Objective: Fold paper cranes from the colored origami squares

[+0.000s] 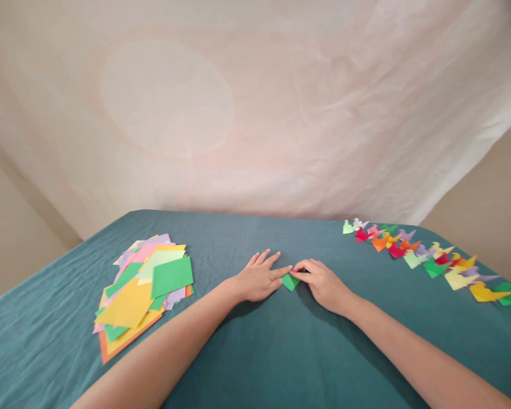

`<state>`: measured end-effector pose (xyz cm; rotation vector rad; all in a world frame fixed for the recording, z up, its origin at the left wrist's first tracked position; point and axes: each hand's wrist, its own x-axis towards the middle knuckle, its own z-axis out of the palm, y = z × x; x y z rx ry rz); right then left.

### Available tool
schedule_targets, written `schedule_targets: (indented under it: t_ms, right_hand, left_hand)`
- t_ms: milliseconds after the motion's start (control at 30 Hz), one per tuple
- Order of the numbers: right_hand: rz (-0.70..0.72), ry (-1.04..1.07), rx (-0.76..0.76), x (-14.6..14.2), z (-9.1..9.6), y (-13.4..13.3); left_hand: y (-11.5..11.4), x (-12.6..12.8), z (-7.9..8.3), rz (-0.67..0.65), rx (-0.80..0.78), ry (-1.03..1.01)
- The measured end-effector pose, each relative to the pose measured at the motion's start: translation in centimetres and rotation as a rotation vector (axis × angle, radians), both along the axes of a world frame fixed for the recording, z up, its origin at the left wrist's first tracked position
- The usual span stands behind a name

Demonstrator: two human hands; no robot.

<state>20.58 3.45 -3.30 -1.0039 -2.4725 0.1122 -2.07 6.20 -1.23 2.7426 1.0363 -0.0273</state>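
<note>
A small folded piece of green paper [290, 282] lies on the dark teal cloth between my two hands, one corner pointing toward me. My left hand [260, 278] rests flat on the cloth with its fingers spread, and its index fingertip touches the paper's upper edge. From the other side, my right hand [323, 285] has thumb and index finger closed together on the paper's upper right edge. The fingers cover part of the paper's top, so its full shape is hidden.
On the left is a loose pile of coloured paper sheets [128, 301], with a green sheet [172, 277] on top. Rows of small folded paper birds [436, 267] in several colours stand along the right. A pale cloth [272, 113] hangs behind the table [255, 363].
</note>
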Motion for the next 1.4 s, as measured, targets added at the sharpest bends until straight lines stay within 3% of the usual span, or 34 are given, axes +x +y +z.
schedule_targets:
  t_ms: [433,733,933,1167,1400]
  right_hand:
    - [0.085,-0.162,-0.123,1.3,1.7,0.2]
    - [0.108,-0.209,-0.172,1.8,2.2,0.2]
    - [0.09,-0.195,-0.155,1.5,2.2,0.1]
    - [0.061,-0.139,-0.143,1.1,2.0,0.0]
    - [-0.032,0.01,-0.006,0.3,0.9,-0.2]
  left_hand:
    - [-0.1,-0.1,0.3,-0.001,0.001,0.028]
    - [-0.9,0.4,0.5,0.013,0.127,0.042]
    - [-1.2,0.5,0.5,0.013,0.184,0.033]
    - [-1.0,0.3,0.7,0.008,0.085,0.035]
    - [-0.8,0.2,0.7,0.008,0.044,0.027]
